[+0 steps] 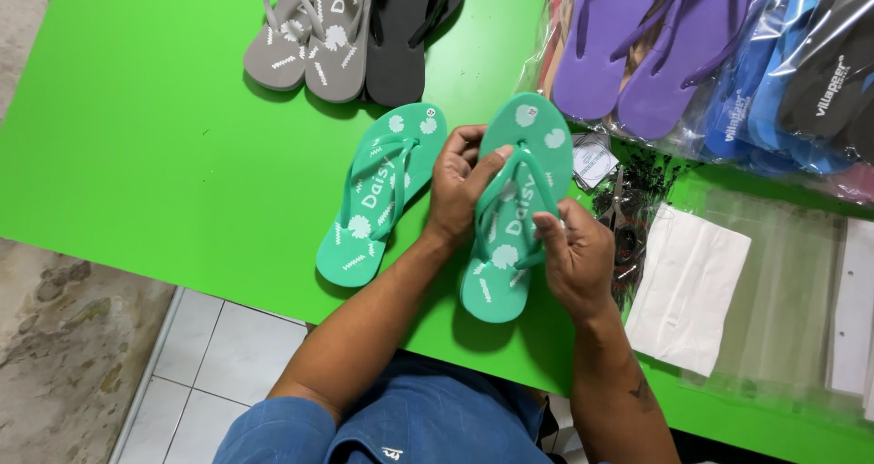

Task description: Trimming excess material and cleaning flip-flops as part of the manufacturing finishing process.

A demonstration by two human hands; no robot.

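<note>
At the near edge of the green worktop (146, 136), both hands are on one teal flip-flop (514, 218): the left hand (460, 191) is curled round its left edge with the thumb on the strap, and the right hand (574, 254) pinches the strap from the right side. Its mate (378, 195) lies flat just beside the left hand (untouched). Grey and black pairs (350, 27) sit further back; bagged flip-flops (710, 54) and white paper (687, 286) lie to the right.

A teal-green flip-flop (515, 211) with white flower prints sits raised off the table, strap side up, toe pointing away, just beside its matching mate (382, 193) lying flat.
</note>
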